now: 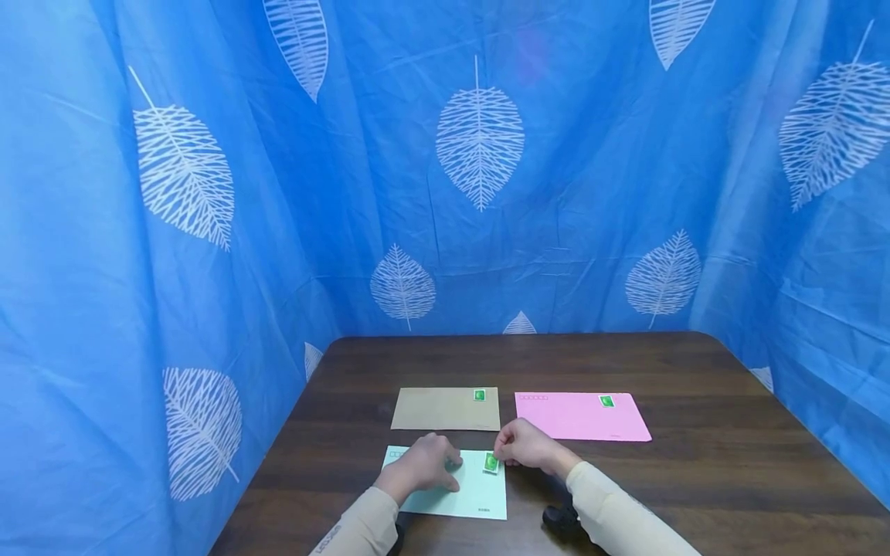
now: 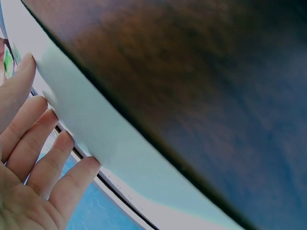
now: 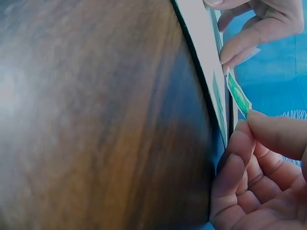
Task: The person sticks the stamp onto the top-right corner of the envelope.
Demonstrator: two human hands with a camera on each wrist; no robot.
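Note:
A mint-green envelope lies on the dark wooden table, closest to the person. The left hand rests its spread fingertips on the left part of this envelope; in the left wrist view the fingers are nearly straight against the paper. Thumb and index finger of the right hand pinch a green stamp with a white border by its edge. In the right wrist view the stamp stands tilted, close over the envelope. From the head view the stamp overlaps the envelope's upper right corner.
Behind lie a brown envelope with a green stamp and, to its right, a pink envelope with another stamp. Blue curtains with white leaves surround the table. A black object shows beneath the right sleeve.

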